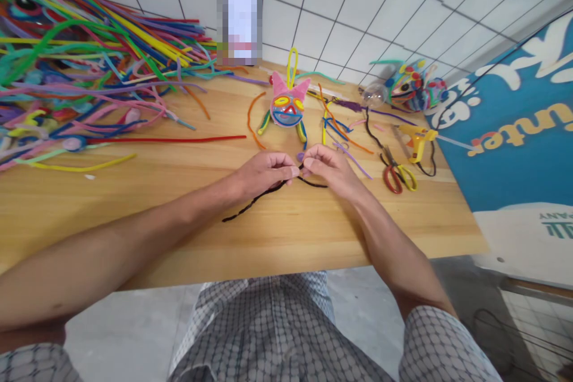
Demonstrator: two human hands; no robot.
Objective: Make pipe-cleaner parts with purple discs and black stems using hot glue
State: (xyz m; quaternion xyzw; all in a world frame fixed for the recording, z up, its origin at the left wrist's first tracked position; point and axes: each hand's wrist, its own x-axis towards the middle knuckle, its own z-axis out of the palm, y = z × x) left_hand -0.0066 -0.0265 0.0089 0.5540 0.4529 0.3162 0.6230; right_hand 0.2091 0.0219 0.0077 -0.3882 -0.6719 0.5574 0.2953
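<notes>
Both hands meet above the wooden table, pinching a black pipe cleaner point(253, 201). My left hand point(268, 172) has thumb and fingertips closed on it, and one twisted end trails down to the left. Close beside it, my right hand point(330, 167) is also closed on the black strand; a loose length curves out below the fingers. The exact point where they grip is partly hidden by the fingertips. Just beyond the hands stands a clear ball figure point(287, 112) with pink ears, yellow-ringed eyes, a yellow loop on top and pipe-cleaner limbs.
A large heap of coloured pipe cleaners point(89, 71) covers the table's left. To the right lie scissors point(394, 174), a yellow glue gun point(417, 140), a clear ball point(374, 95) and another decorated figure point(409, 88). A phone point(242, 21) leans against the tiled wall.
</notes>
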